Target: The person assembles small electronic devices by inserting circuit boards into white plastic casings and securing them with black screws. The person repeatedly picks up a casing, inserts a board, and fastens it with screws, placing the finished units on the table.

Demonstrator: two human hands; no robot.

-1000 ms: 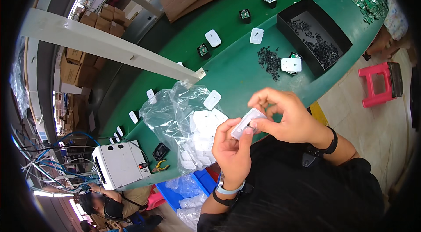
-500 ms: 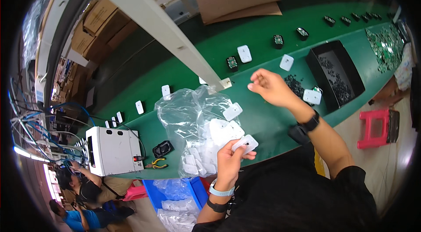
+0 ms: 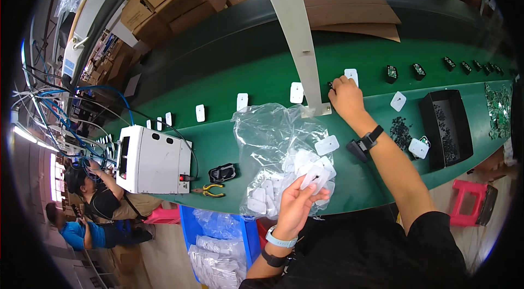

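Holding a white plastic cover [image 3: 316, 175] pinched in left hand [image 3: 297, 207] fingers just above the open clear bag [image 3: 273, 147], keeping it ready. Reaching right hand [image 3: 345, 97] across the green desk [image 3: 240, 70], fingers curling down on a small dark part [image 3: 331, 85]; grasp unclear.

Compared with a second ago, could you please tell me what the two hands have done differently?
The right hand left the white cover and reached out to the green belt, now touching a small dark part beside the metal strut. The left hand kept the cover, over the plastic bag.
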